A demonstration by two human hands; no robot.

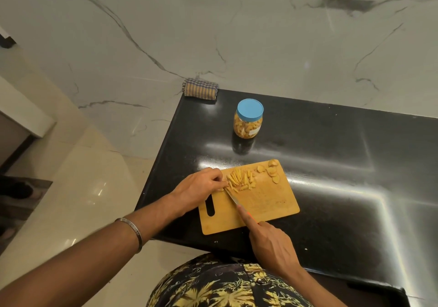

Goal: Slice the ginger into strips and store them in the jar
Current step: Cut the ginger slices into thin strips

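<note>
A wooden cutting board (pixel 267 202) lies on the black counter. On its far left part sits a pile of ginger strips (pixel 239 178), with several round ginger slices (pixel 272 171) at its far right corner. My left hand (pixel 201 188) rests at the board's left edge, fingertips pinching ginger beside the pile. My right hand (pixel 272 245) grips a knife (pixel 233 197) with an orange handle, index finger laid along its spine; the blade tip reaches the left hand's fingertips. A clear jar (pixel 247 123) with a blue lid on stands behind the board and holds ginger pieces.
The black counter (pixel 331 164) ends at a left edge just beside the board and a near edge under my right wrist. A folded checked cloth (pixel 200 91) lies at the counter's far left corner against the marble wall. Tiled floor lies to the left.
</note>
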